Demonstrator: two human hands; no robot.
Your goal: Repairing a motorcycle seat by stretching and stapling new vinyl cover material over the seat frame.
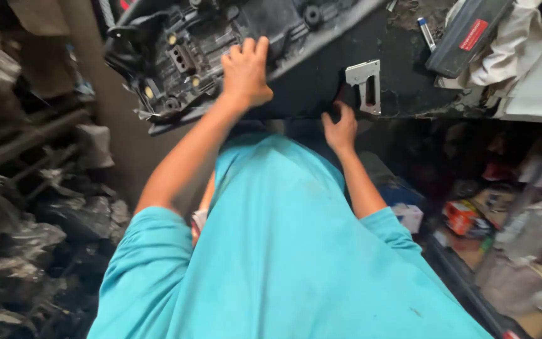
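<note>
Both your hands rest at the near edge of the dark bench (409, 69).

Your left hand (244, 72) lies flat, fingers spread and unclenched, on the black plastic part (183, 56) at the bench's far left, gripping nothing. Your right hand (340, 129) presses on the near edge, fingers loose, just beside the metal staple gun (365, 85). A grey case (468, 34) lies far right.

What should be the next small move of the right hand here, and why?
Probably lift the right hand onto the metal staple gun. It lies just above the fingertips on the black bench, untouched, while the left hand already presses on the black plastic part.
</note>
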